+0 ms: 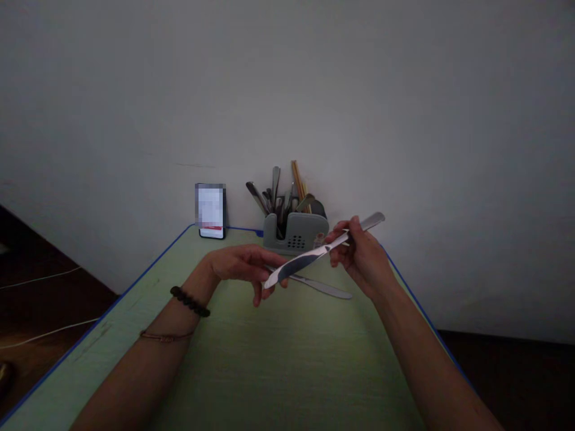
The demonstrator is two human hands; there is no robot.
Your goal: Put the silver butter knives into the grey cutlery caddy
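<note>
My right hand [363, 254] pinches a silver table knife [305, 259] near the handle, between thumb and fingers. The knife slants down to the left, and its broad blade shows a dark reflection. Its tip overlaps the fingers of my left hand [245, 266], which are bent and closed. From between those fingers a second table knife [326, 288] sticks out to the right, lower than the first. Its handle is mostly hidden by my left fingers, and whether its blade touches the table I cannot tell.
A grey cutlery holder [275, 230] stands at the table's back edge against the wall, with several metal utensils [275, 179] and wooden chopsticks [297, 179] in it. A phone [211, 209] leans upright to its left. The green table [278, 371] has a blue edge.
</note>
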